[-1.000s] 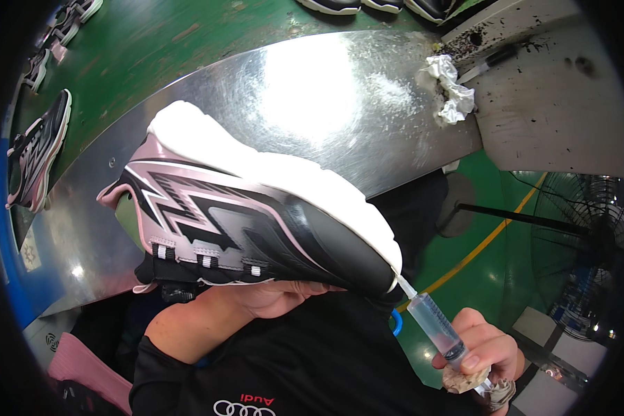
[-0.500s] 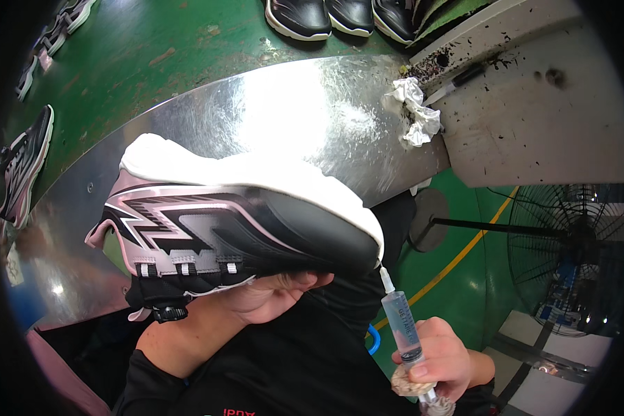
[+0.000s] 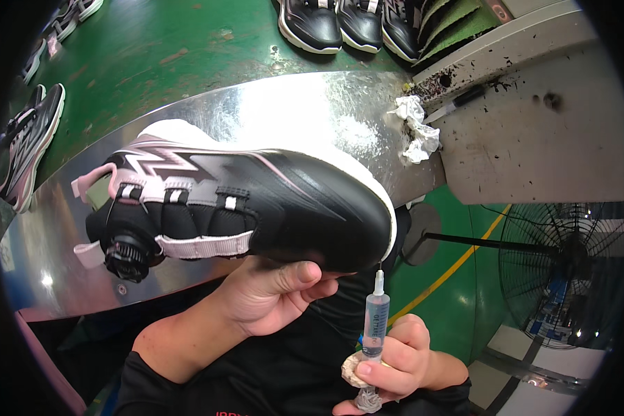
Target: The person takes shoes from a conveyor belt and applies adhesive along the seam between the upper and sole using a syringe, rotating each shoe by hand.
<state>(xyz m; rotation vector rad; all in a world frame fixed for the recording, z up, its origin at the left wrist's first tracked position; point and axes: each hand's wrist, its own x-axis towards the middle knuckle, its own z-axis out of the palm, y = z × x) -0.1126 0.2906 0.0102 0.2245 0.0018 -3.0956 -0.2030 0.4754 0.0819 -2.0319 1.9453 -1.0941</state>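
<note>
A black, grey and pink sneaker (image 3: 291, 201) with a white sole is held on its side above the metal work surface. My left hand (image 3: 274, 295) grips it from below, the thumb against the upper and the other fingers mostly hidden behind it. My right hand (image 3: 402, 357) is closed around a clear syringe (image 3: 376, 319) with liquid inside, its lower part wrapped in beige material. The syringe points up, and its thin needle meets the seam between upper and sole at the toe. Black dial and pink pull tabs show at the shoe's near left.
Crumpled white tissue (image 3: 416, 128) and a dark-handled tool (image 3: 457, 100) lie by the grey side panel (image 3: 534, 145). More sneakers stand on the green surface (image 3: 166, 48), at the back and far left. A black fan (image 3: 555, 270) is at the right.
The sneaker has rolled, so more of its upper and dial face me and less sole shows. My right hand and syringe have shifted left, the syringe now more upright, its tip still at the toe.
</note>
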